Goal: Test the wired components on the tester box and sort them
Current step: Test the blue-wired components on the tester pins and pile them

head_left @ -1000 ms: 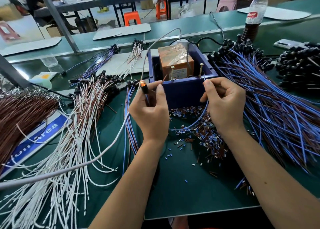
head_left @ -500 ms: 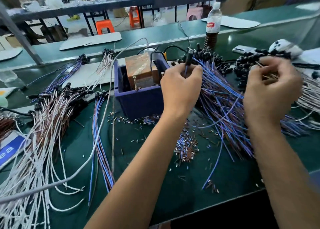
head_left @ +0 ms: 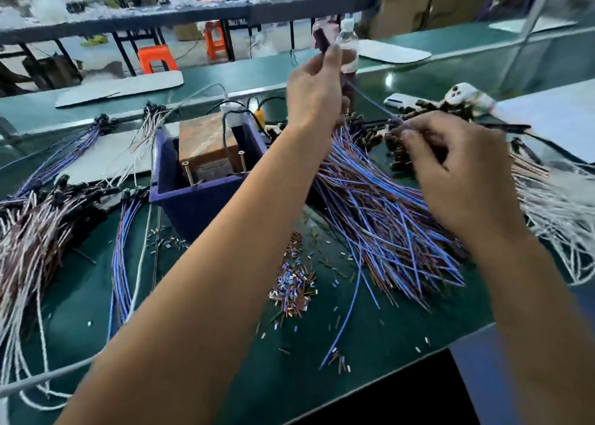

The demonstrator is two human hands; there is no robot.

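Upper centre of the frame: the left hand is raised above the green table, its fingertips pinching the dark head of one wired component, whose thin lead runs down and right to the right hand. The right hand, at centre right, has its fingers curled and pinches that lead over the heap of blue and brown wired components. The tester box, a brown block inside a blue tray, sits at centre left, just beside the heap. A bundle of white and brown leads lies at far left, and cut insulation scraps are scattered at lower centre. A bottle stands behind the left hand.
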